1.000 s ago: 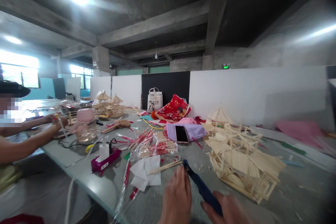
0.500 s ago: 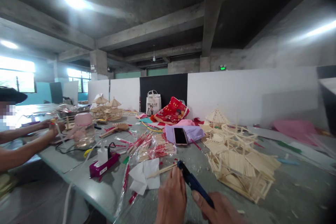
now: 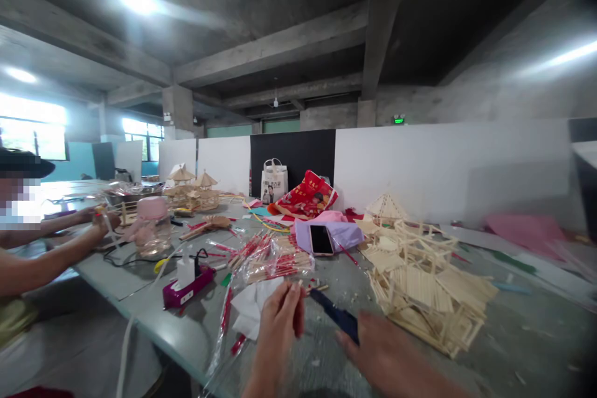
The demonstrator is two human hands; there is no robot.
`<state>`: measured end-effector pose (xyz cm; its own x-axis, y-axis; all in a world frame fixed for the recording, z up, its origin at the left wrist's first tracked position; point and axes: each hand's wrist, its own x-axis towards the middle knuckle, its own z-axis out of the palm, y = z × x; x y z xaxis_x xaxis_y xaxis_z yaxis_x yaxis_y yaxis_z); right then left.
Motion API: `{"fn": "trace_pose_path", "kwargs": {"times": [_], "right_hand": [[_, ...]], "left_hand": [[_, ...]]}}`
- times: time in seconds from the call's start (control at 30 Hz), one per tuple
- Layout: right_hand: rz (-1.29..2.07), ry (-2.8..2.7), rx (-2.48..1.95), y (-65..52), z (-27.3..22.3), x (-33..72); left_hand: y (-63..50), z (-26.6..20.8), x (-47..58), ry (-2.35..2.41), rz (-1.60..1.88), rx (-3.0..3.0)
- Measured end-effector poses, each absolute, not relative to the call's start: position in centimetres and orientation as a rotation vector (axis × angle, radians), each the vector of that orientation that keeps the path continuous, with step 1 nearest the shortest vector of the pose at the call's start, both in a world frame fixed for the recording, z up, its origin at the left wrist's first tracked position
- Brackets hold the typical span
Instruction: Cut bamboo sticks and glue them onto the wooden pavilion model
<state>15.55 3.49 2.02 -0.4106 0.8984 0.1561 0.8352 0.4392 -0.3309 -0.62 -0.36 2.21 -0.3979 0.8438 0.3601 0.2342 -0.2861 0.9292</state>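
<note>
My left hand [image 3: 280, 317] is closed in a pinch, with the pale end of a wooden stick [image 3: 301, 285] just visible at its fingertips. Most of that stick is hidden by the fingers. My right hand [image 3: 377, 342], smeared by motion, is wrapped round a long dark blue hand tool [image 3: 333, 311] whose exact kind is unclear. The tool points up and left, its tip a little right of my left fingertips. Close to the tip lies a short thin stick [image 3: 321, 289]. White paper [image 3: 249, 308] lies beside my left hand.
A wooden stick-built pavilion model [image 3: 424, 286] stands at right. Plastic-wrapped red-and-tan sticks [image 3: 275, 261], a phone [image 3: 321, 240] on purple cloth, a purple power strip [image 3: 189, 289] and a pink-lidded jar [image 3: 153, 230] are on the table. At left a co-worker's arms [image 3: 60, 255] reach in.
My left hand has moved left and up, over the paper's edge. The long stick that stretched left from it no longer shows there. The blue tool has tilted flatter and shifted slightly left.
</note>
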Motion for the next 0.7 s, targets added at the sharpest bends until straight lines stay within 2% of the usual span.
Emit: {"fn": "trace_pose_path", "kwargs": {"times": [0.1,0.2,0.33,0.57,0.7], "right_hand": [[0.064,-2.449,-1.504,2.8,0.6,13.6],[-0.046,-2.459,-1.515,2.5,-0.2,11.4],[-0.033,-2.481,-1.427,2.7,0.4,11.7],[0.131,-2.256,-0.771,2.0,3.5,18.0],[0.150,-2.271,-0.820,1.2,4.9,20.5]], "left_hand": [[-1.9,2.2,-0.3,1.205,1.737,1.084],[-2.5,1.8,-0.1,1.128,1.707,0.944],[-2.0,1.0,-0.4,1.061,1.558,0.740],[-1.6,1.5,2.2,0.829,1.248,0.533],[-1.4,2.5,5.4,0.789,1.139,0.629]]}}
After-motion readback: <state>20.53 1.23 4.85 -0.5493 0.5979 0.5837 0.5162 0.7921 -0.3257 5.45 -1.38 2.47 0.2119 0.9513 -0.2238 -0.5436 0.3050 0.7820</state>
